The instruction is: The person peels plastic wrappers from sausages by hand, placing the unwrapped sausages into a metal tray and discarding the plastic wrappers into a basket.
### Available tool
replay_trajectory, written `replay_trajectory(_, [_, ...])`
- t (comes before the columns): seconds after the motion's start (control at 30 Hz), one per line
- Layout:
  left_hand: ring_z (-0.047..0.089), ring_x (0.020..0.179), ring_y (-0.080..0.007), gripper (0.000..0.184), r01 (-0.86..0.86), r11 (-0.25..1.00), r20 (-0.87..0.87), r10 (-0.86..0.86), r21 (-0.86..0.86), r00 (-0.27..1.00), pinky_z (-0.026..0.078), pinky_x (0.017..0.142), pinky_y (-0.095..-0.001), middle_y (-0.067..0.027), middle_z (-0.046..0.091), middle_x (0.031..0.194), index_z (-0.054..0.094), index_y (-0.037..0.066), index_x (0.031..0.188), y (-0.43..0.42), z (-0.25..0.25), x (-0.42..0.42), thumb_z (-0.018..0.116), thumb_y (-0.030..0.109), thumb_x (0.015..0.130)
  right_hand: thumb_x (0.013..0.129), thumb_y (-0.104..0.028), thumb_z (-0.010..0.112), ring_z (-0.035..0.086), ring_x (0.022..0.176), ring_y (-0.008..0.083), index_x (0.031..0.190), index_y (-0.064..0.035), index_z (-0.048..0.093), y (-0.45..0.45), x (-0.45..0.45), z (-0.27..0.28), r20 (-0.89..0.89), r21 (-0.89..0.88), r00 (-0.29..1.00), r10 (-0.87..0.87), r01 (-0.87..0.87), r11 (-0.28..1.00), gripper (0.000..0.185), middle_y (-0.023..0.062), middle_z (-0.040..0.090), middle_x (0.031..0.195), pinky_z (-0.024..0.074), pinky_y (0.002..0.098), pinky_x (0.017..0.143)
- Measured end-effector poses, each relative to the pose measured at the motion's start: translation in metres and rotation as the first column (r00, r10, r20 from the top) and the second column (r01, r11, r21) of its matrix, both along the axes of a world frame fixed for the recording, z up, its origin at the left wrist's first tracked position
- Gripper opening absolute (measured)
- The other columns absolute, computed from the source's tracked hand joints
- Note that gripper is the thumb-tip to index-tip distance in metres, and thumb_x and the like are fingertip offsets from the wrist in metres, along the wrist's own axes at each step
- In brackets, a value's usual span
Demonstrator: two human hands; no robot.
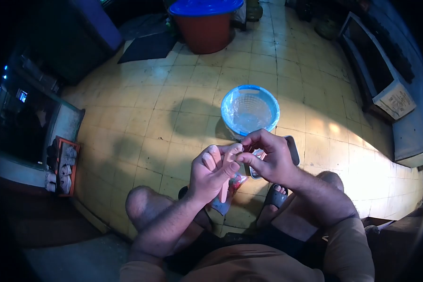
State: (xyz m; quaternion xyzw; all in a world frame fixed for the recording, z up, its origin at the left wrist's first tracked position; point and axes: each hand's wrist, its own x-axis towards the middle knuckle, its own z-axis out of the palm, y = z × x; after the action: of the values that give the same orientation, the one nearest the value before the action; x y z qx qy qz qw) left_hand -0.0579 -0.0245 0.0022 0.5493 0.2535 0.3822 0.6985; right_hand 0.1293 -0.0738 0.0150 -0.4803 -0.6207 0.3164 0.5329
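Note:
My left hand (206, 177) is closed around a long, pale pink, sausage-like stick (224, 191), whose lower end hangs below the thumb. Whitish smears show on that hand's fingertips. My right hand (273, 157) is pinched at the stick's upper end, against the left fingertips. Whatever lies between those right fingertips is too small to make out. Under the hands is a plastic packet (221, 207) with red and bluish parts on the floor. A metal tray (293, 149) is partly hidden behind my right hand, with something pale and reddish inside.
A blue-rimmed basket (226, 114) lined with clear plastic stands just ahead on the yellow tiled floor (192, 101). Farther off are a red-brown tub (204, 35) with a blue lid (207, 5) and a dark mat (148, 47). A shoe rack (61, 167) is at left, a white-framed cabinet (376, 70) at right.

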Motion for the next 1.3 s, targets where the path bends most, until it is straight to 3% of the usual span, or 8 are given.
replay_trajectory(0.2, [0.061, 0.068, -0.0094, 0.035, 0.065, 0.992, 0.073, -0.057, -0.112, 0.996, 0.052, 0.060, -0.0261, -0.0043, 0.057, 0.082, 0.041, 0.007, 0.084, -0.004, -0.002, 0.004, 0.074, 0.020, 0.087, 0.075, -0.004, 0.078, 0.063, 0.072, 0.0216, 0.090, -0.0018, 0.060, 0.001, -0.009, -0.003, 0.192, 0.332, 0.955, -0.227, 0.155, 0.931, 0.024, 0.0086, 0.063, 0.082, 0.0506, 0.0316, 0.064])
replay_trajectory(0.4, [0.058, 0.065, -0.0075, 0.027, 0.073, 0.986, -0.004, -0.075, -0.151, 0.997, 0.051, 0.058, -0.0248, -0.0040, 0.058, 0.082, 0.049, 0.003, 0.091, -0.004, 0.013, -0.003, 0.073, 0.016, 0.088, 0.072, 0.007, 0.070, 0.058, 0.070, 0.0272, 0.086, -0.0032, 0.056, 0.005, 0.002, 0.010, 0.396, 0.441, 0.901, -0.180, -0.014, 0.897, 0.022, 0.0090, 0.059, 0.078, 0.0471, 0.0366, 0.064])
replay_trajectory(0.6, [0.060, 0.071, -0.0087, 0.022, 0.329, 0.944, -0.230, -0.320, 0.000, 0.919, 0.051, 0.062, -0.0234, -0.0056, 0.063, 0.084, 0.061, -0.002, 0.094, 0.030, 0.030, -0.031, 0.074, 0.015, 0.087, 0.076, 0.007, 0.067, 0.059, 0.072, 0.0281, 0.082, -0.0020, 0.055, 0.000, 0.011, 0.026, 0.255, 0.115, 0.958, 0.128, -0.162, 0.980, 0.016, 0.0100, 0.059, 0.078, 0.0466, 0.0354, 0.064])
replay_trajectory(0.63, [0.058, 0.059, -0.0069, 0.021, 0.339, 0.939, -0.228, -0.318, 0.058, 0.920, 0.047, 0.049, -0.0211, -0.0055, 0.063, 0.075, 0.063, -0.005, 0.093, 0.032, 0.030, -0.032, 0.075, 0.009, 0.084, 0.077, 0.007, 0.067, 0.060, 0.071, 0.0270, 0.081, -0.0016, 0.055, 0.000, 0.011, 0.028, 0.219, 0.087, 0.963, 0.159, -0.182, 0.979, 0.015, 0.0103, 0.060, 0.078, 0.0466, 0.0345, 0.064])
replay_trajectory(0.73, [0.057, 0.060, -0.0076, 0.020, 0.316, 0.949, -0.241, -0.301, 0.021, 0.922, 0.047, 0.051, -0.0217, -0.0043, 0.062, 0.076, 0.064, -0.005, 0.096, 0.043, 0.028, -0.049, 0.074, 0.005, 0.083, 0.089, 0.002, 0.061, 0.061, 0.081, 0.0134, 0.087, -0.0012, 0.053, 0.002, 0.039, 0.029, -0.055, -0.066, 0.983, 0.176, -0.180, 0.982, 0.009, 0.0057, 0.063, 0.083, 0.0495, 0.0285, 0.074])
replay_trajectory(0.93, [0.057, 0.064, -0.0093, 0.034, 0.124, 0.981, -0.155, -0.147, -0.148, 0.977, 0.048, 0.056, -0.0236, -0.0043, 0.060, 0.079, 0.055, -0.001, 0.110, 0.042, 0.016, -0.036, 0.072, 0.011, 0.084, 0.097, -0.008, 0.058, 0.059, 0.088, 0.0110, 0.095, -0.0026, 0.051, 0.015, 0.037, 0.016, -0.421, -0.194, 0.889, 0.181, -0.283, 0.939, 0.009, 0.0063, 0.063, 0.098, 0.0502, 0.0277, 0.080])
replay_trajectory(1.23, [0.057, 0.079, -0.0055, 0.028, 0.032, 0.996, -0.079, -0.039, -0.087, 0.996, 0.049, 0.067, -0.0224, -0.0016, 0.059, 0.089, 0.056, 0.003, 0.105, 0.013, 0.009, -0.003, 0.073, 0.016, 0.087, 0.094, 0.001, 0.058, 0.062, 0.094, 0.0127, 0.119, 0.0006, 0.051, 0.011, 0.005, 0.000, -0.519, -0.179, 0.847, 0.116, -0.240, 0.954, 0.026, 0.0086, 0.063, 0.102, 0.0526, 0.0276, 0.081])
replay_trajectory(1.3, [0.057, 0.079, -0.0056, 0.027, 0.027, 0.997, -0.111, -0.036, -0.076, 0.993, 0.049, 0.068, -0.0224, -0.0017, 0.060, 0.088, 0.057, 0.002, 0.105, 0.011, 0.008, -0.005, 0.073, 0.016, 0.088, 0.093, 0.000, 0.061, 0.062, 0.094, 0.0117, 0.118, 0.0024, 0.054, 0.007, 0.002, -0.002, -0.361, -0.188, 0.923, 0.133, -0.211, 0.959, 0.027, 0.0095, 0.065, 0.101, 0.0528, 0.0277, 0.083])
